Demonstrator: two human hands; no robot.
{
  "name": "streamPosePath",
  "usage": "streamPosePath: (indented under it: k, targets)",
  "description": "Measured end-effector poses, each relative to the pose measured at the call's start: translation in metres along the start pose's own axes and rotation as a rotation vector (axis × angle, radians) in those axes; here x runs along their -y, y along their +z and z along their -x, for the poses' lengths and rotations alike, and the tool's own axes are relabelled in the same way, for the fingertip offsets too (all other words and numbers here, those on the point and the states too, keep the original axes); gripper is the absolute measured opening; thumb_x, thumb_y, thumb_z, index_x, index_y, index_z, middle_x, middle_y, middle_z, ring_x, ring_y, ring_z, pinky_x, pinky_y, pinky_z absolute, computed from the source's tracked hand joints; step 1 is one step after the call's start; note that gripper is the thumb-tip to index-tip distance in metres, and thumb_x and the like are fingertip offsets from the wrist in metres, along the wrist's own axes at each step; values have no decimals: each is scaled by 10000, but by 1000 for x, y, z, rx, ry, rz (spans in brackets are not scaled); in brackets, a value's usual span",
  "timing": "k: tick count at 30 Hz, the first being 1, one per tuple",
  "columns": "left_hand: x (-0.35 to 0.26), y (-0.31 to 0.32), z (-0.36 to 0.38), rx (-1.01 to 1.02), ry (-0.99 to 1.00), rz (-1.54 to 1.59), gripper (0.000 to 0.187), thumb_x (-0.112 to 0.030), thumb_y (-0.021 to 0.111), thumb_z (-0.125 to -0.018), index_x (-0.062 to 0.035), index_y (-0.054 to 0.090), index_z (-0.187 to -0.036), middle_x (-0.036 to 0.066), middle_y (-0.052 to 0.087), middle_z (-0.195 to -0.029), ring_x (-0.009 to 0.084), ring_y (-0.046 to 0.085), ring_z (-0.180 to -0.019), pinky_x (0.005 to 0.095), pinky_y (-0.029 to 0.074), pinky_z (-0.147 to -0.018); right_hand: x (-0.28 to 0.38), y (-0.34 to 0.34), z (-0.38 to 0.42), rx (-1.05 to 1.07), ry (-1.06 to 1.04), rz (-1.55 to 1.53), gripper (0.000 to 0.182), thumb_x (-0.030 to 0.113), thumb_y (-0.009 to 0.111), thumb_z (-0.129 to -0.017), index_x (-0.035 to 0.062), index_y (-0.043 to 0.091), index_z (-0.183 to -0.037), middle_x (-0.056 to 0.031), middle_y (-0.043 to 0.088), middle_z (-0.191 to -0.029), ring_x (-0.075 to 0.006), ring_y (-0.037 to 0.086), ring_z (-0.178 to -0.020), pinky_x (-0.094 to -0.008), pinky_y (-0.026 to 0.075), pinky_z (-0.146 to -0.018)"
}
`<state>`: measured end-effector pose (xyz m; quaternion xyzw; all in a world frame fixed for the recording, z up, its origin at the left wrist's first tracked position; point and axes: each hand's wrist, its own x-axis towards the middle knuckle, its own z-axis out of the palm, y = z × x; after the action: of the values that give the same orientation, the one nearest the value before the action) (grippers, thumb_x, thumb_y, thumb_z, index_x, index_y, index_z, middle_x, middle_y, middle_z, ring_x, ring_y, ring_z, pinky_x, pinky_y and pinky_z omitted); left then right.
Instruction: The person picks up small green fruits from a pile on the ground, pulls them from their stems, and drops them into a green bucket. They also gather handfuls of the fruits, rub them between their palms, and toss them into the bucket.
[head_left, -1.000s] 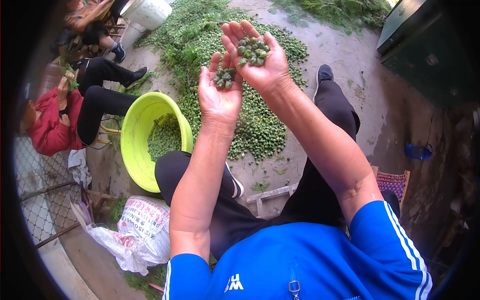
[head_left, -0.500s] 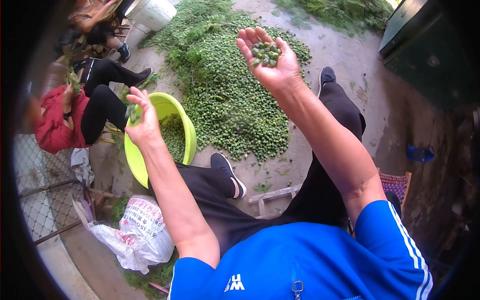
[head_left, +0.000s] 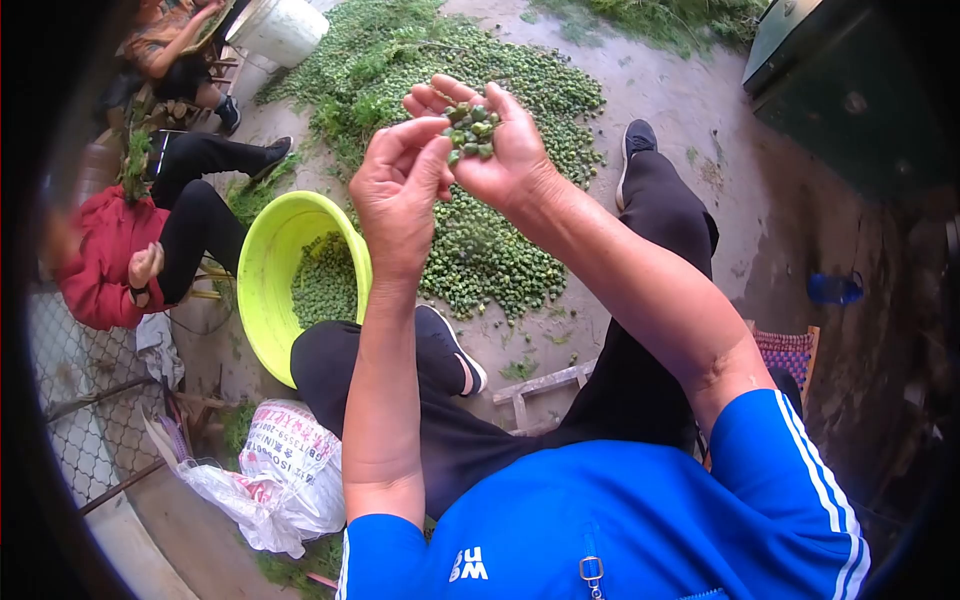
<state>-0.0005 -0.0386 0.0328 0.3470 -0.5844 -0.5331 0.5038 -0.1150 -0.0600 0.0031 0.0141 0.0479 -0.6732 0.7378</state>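
My right hand is turned palm up and cupped under a small heap of round green pods. My left hand meets it from the side, thumb and fingers pinched together at the edge of the heap. What sits between those fingertips I cannot make out. Below both hands spreads a large pile of the same green pods on the ground. Beside my left forearm a yellow-green tub stands tilted, with green pods at its bottom.
A person in a red top sits at the left, another person behind. A white bucket leans at the back. A white printed sack lies by my left leg. A dark green box and a blue object are at the right.
My left hand has left the tub, where it held green pods, and moved right to my right hand. My right hand has come slightly lower and left, still holding its pods.
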Motion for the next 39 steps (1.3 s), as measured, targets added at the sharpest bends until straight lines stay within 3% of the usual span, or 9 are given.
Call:
streamPosePath:
  k: [3,5,10,13,16,21,24,34,39]
  targets:
    - [7,9,1,-39,80,-206,189,13,673,-790,-44,649,-968,-8,566,-857,57,555,-648,198,462,-554,-9,-2,0,-35,33,-40,518,376,213,-978,-11,547,-1063,-172,576,-1073,-287,513,-1085,-437,426,-977]
    - [12,10,0,-23,345,-575,165,21,648,-817,-8,630,-979,-1,580,-859,44,533,-703,188,450,-598,-12,-4,-1,-58,46,-27,494,369,228,-973,4,559,-1005,-162,571,-1050,-277,515,-1066,-434,429,-969]
    - [4,16,3,-23,291,-752,126,15,656,-808,-4,642,-932,-1,567,-884,57,539,-729,201,462,-654,-17,-8,-1,-54,31,14,472,363,254,-973,3,559,-992,-150,563,-1021,-263,523,-1027,-440,450,-930]
    - [22,9,-4,-90,426,-625,93,1,640,-833,-10,637,-926,0,575,-842,44,517,-658,183,431,-559,-17,-9,-1,-95,55,-82,459,357,267,-973,2,556,-1011,-154,563,-1019,-267,527,-1023,-440,465,-916]
    - [25,3,-7,-120,90,-176,82,-47,597,-887,1,596,-953,24,588,-733,18,452,-521,154,319,-408,-17,-16,0,-135,64,-50,438,359,294,-973,6,549,-1027,-157,557,-1013,-257,537,-945,-416,500,-771]
    - [22,-3,-11,-158,82,-89,89,-69,591,-896,-5,576,-956,19,595,-764,15,439,-518,150,329,-428,-18,-17,2,-232,70,12,336,275,362,-973,4,560,-992,-140,555,-976,-234,542,-823,-347,472,-618]
    - [14,-3,-10,-245,21,-148,56,-40,564,-902,2,569,-939,26,600,-753,58,558,-620,194,507,-520,-17,-13,7,-282,106,118,315,282,402,-971,17,572,-958,-99,566,-880,-194,537,-755,-307,442,-576]
    - [21,-8,-13,-223,36,-303,73,-50,577,-897,-1,571,-950,30,611,-770,57,561,-625,193,506,-502,-19,-19,6,-146,171,268,135,202,573,-909,76,569,-862,-30,567,-754,-111,515,-640,-230,370,-499]
    - [22,-25,-17,-192,-184,158,103,-99,587,-901,-17,554,-953,4,560,-713,63,513,-553,170,399,-432,-21,-23,2,-193,224,164,131,185,569,-909,65,556,-859,-45,564,-751,-116,513,-630,-228,373,-473]
